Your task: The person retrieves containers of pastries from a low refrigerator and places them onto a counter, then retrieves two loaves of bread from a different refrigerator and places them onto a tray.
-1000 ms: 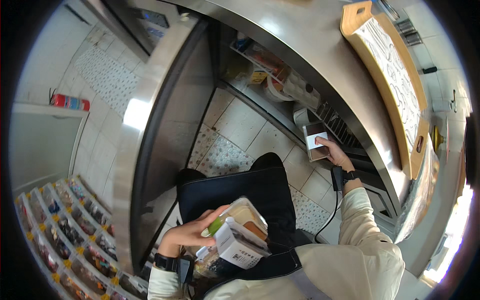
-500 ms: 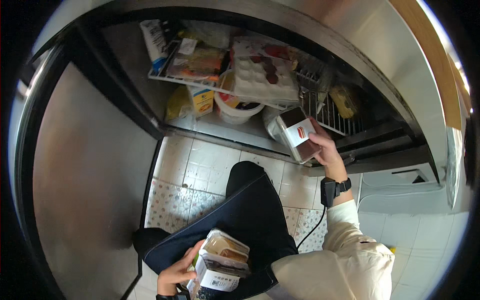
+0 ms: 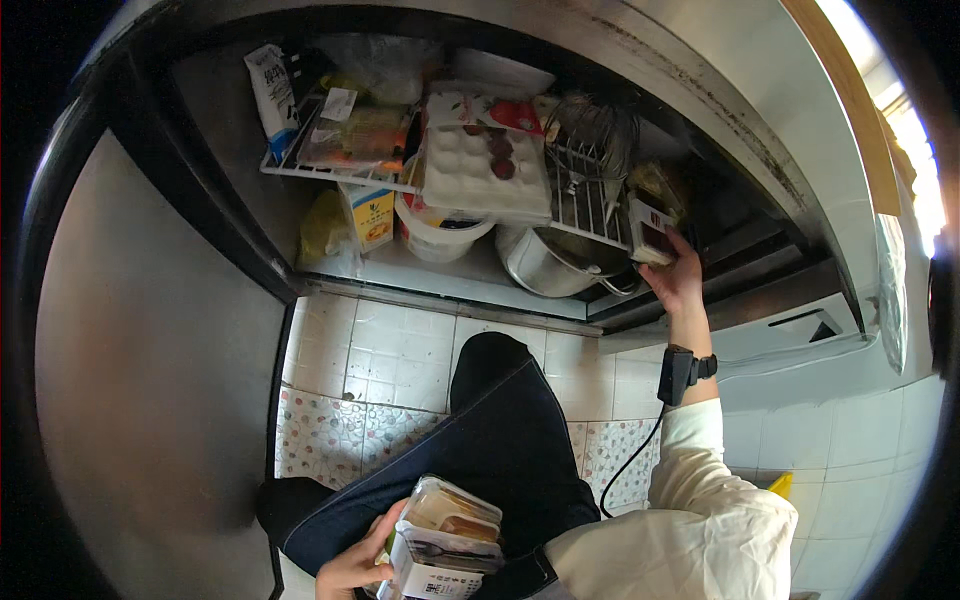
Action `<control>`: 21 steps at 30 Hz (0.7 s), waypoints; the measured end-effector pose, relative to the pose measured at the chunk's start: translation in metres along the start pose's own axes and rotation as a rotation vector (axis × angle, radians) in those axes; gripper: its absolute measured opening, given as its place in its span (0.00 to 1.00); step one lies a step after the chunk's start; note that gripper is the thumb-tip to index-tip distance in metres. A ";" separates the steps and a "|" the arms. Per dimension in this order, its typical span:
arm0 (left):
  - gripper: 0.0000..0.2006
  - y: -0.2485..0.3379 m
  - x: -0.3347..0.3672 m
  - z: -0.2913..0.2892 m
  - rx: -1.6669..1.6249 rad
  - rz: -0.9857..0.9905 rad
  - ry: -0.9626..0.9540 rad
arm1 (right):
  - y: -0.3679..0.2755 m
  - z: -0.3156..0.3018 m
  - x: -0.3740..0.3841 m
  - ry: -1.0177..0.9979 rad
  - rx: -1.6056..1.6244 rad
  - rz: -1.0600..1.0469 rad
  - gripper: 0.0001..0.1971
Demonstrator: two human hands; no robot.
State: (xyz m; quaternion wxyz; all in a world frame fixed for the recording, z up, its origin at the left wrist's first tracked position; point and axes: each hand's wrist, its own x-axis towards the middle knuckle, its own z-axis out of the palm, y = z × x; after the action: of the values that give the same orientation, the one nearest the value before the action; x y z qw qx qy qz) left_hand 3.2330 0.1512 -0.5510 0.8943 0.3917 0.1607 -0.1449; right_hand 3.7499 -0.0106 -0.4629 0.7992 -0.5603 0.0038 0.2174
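At the right end of the fridge's wire shelf, my right hand grips a clear plastic box with dark contents and a white label. Beyond that box lies a yellowish wrapped item, partly hidden. Down by my lap, my left hand is wrapped around stacked clear food packs. The upper pack shows tan and brown pieces, the one against it a dark fork shape and a white printed band. The lower picture edge cuts off part of the stack.
The shelf also carries a white egg tray, a whisk and a bag of orange vegetables. Below it stand a steel pot, a white tub and a yellow carton. The open fridge door is at left.
My right hand has carried the clear box from the fridge's front edge up and right onto the shelf end, uncovering the steel pot. My left hand still holds the packs. The view has shifted slightly.
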 end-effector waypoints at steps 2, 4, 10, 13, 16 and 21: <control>0.51 0.000 -0.001 0.001 0.170 0.065 -0.058 | 0.004 0.001 0.010 -0.002 -0.050 -0.023 0.15; 0.51 0.000 -0.003 0.003 0.168 0.087 -0.042 | 0.005 0.003 0.019 0.102 -0.080 -0.126 0.14; 0.52 -0.003 -0.006 0.003 0.135 0.074 -0.010 | -0.004 0.008 0.032 0.121 -0.008 -0.230 0.14; 0.52 -0.003 -0.005 0.003 0.126 0.068 -0.024 | 0.001 0.020 0.036 0.153 -0.018 -0.204 0.14; 0.52 -0.002 -0.005 0.002 0.109 0.061 -0.027 | 0.008 0.022 0.041 0.134 -0.071 -0.152 0.14; 0.53 -0.004 -0.005 0.000 0.024 0.023 -0.023 | -0.003 -0.016 0.086 -0.151 0.151 0.019 0.14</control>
State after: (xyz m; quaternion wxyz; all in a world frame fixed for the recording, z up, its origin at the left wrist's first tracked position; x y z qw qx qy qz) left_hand 3.2267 0.1490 -0.5515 0.8930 0.4024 0.1441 -0.1409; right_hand 3.8330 0.0038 -0.4873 0.8350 -0.4806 -0.0350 0.2656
